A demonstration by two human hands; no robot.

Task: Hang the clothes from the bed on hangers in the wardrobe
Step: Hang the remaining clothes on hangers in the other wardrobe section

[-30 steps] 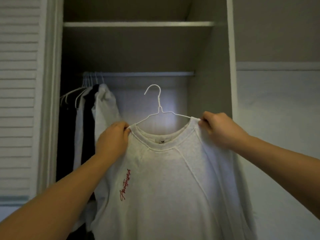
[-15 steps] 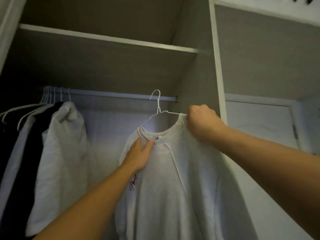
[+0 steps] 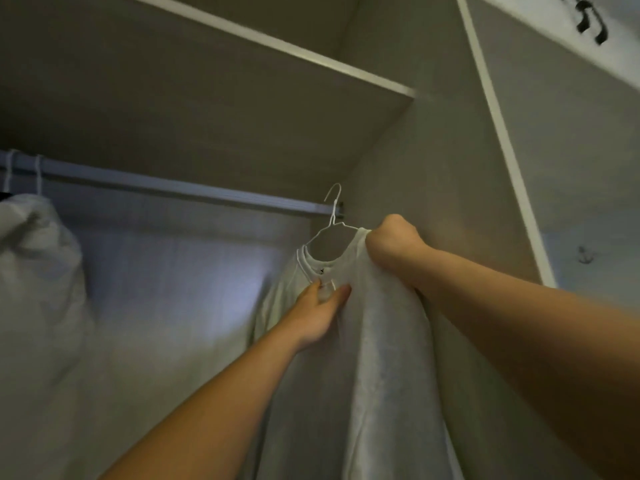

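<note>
- The right hand [image 3: 391, 240] is raised and balled into a fist, clamped on the shirt's [image 3: 374, 358] shoulder where the hanger's [image 3: 333, 219] wire arm ends.
- The left hand [image 3: 315, 317] sits lower and just beside it, pinching the front of the collar between thumb and fingers. The two hands are close but not touching.
- The pale shirt is on the white wire hanger. It is held up inside the wardrobe at the right end, and its body hangs down between the forearms.
- The hanger's hook stands upright and crosses the right end of the rail [image 3: 173, 187] in this view. Whether it rests on the rail cannot be told.
- Just right of the shirt is the wardrobe's side wall [image 3: 433, 161]. A shelf [image 3: 242, 98] runs above the rail.
- Far left on the rail, well apart from the shirt, two white hooks [image 3: 38, 174] hang over it, with a light garment [image 3: 38, 271] below them.
- At the top right corner are dark handles [image 3: 588, 19], blurred.
</note>
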